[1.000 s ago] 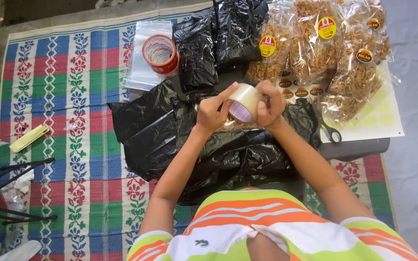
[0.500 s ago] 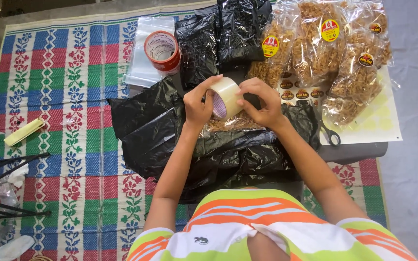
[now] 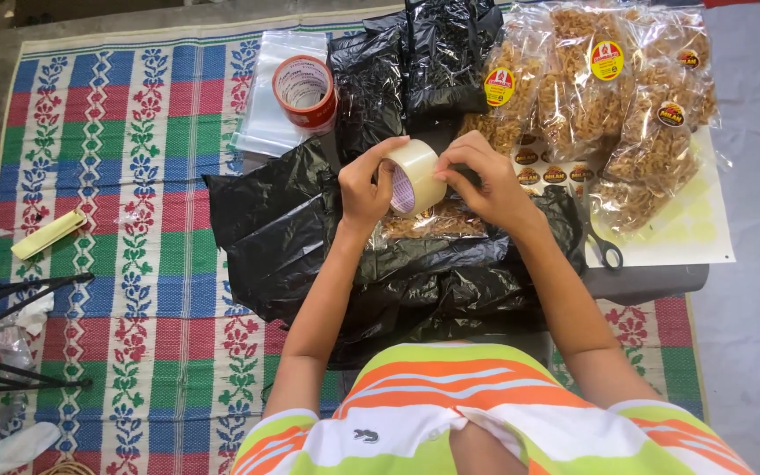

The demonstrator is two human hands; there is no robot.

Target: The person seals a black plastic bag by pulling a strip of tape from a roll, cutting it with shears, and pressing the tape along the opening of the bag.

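My left hand (image 3: 364,189) grips a roll of clear packing tape (image 3: 417,176) from the left, fingers curled over its rim. My right hand (image 3: 484,183) pinches at the roll's right edge with the fingertips. Both hands hold the roll above a clear bag of brown snacks (image 3: 433,224) that lies on a crumpled black plastic bag (image 3: 283,237) in front of me.
A red-cored tape roll (image 3: 304,91) sits on a stack of clear bags (image 3: 266,132). Several packed snack bags with round stickers (image 3: 604,97) lie at the right, with scissors (image 3: 598,242) and a sticker sheet (image 3: 697,229). More black bags (image 3: 415,66) lie behind. A yellow cutter (image 3: 47,234) rests on the woven mat.
Both hands have brought the tape roll slightly left and up, and the right fingertips have shifted onto the roll's edge.
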